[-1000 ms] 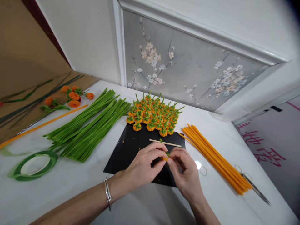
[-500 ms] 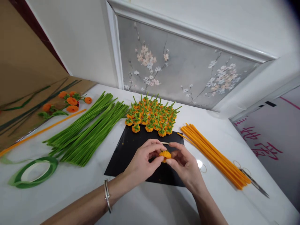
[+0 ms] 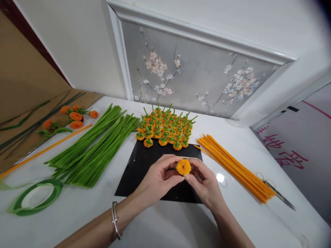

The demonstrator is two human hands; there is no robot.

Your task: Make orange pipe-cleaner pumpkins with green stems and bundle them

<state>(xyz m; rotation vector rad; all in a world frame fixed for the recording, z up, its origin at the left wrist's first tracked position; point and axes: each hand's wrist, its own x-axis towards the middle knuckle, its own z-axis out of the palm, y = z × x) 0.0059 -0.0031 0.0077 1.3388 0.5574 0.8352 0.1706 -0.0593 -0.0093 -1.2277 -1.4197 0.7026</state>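
Between my two hands is a small orange pipe-cleaner flower (image 3: pixel 183 167), its round ruffled face with a dark centre turned toward me. My left hand (image 3: pixel 161 177) pinches it from the left with thumb and fingers. From the right, the thumb and fingers of my right hand (image 3: pixel 203 182) close on it too. A thin pale stick (image 3: pixel 184 157) shows just behind the flower, near the fingertips; which hand holds it I cannot tell. Below lies a black mat (image 3: pixel 134 177). Just beyond stand several similar orange flowers (image 3: pixel 165 129), heads down, with green stems pointing up.
Green pipe cleaners (image 3: pixel 95 151) lie in bundles on the left, beside a roll of green tape (image 3: pixel 34 197) and finished orange flowers (image 3: pixel 76 120). To the right are a bundle of orange pipe cleaners (image 3: pixel 235 167) and scissors (image 3: pixel 280 196). A wall panel (image 3: pixel 201 79) rises behind.
The flower has been tilted from a side-on pose, so its round face now points at me. Both hands keep their grip. The whole view has shifted slightly.
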